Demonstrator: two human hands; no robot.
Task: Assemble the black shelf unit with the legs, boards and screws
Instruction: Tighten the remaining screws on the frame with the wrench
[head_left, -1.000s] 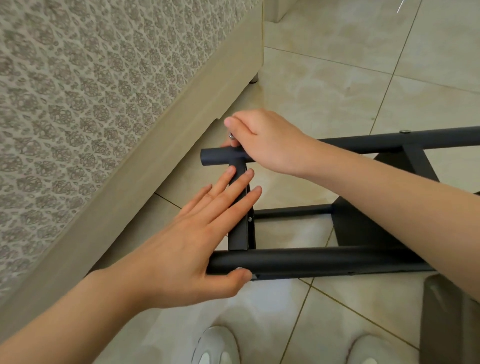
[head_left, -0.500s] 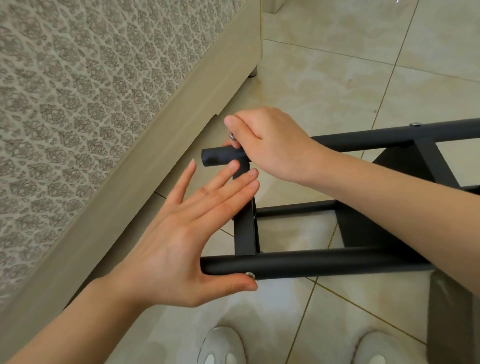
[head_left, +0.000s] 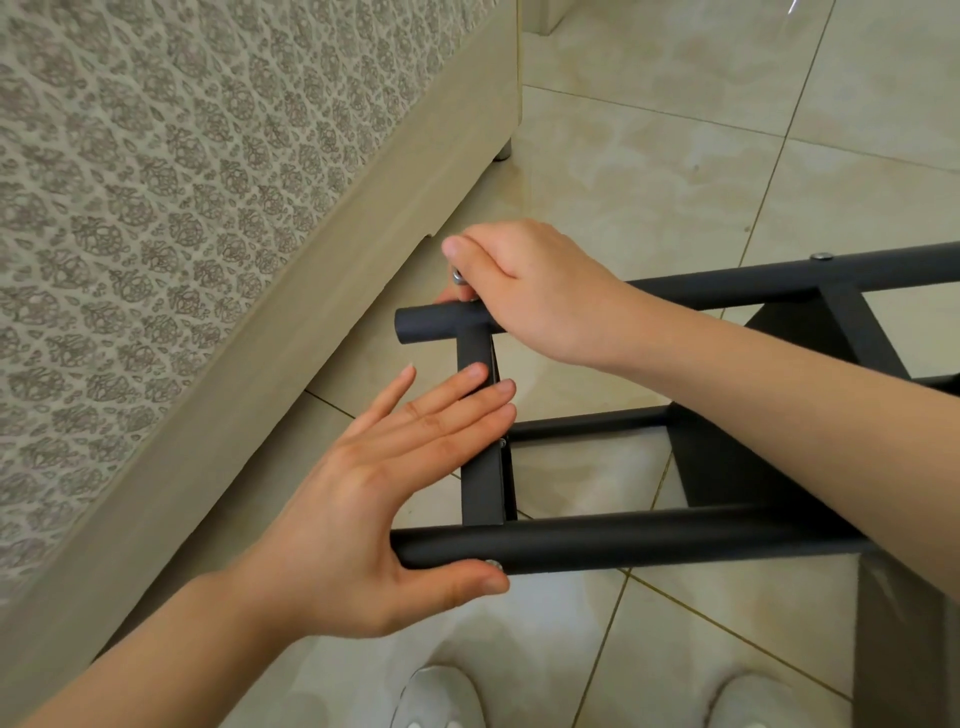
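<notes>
Likely stiff and slick, the near leg (head_left: 649, 538) is best braced: flat left hand (head_left: 374, 499) props it, right hand (head_left: 524, 291) pinches a screw (head_left: 457, 276).

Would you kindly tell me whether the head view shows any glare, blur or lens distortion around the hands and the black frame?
Head view: sharp throughout, both the right hand and left hand crisp; light soft and even, only a faint sheen on the tiled floor; a small bright streak at the top edge; wide-angle bending slightly bows the beige base.
</notes>
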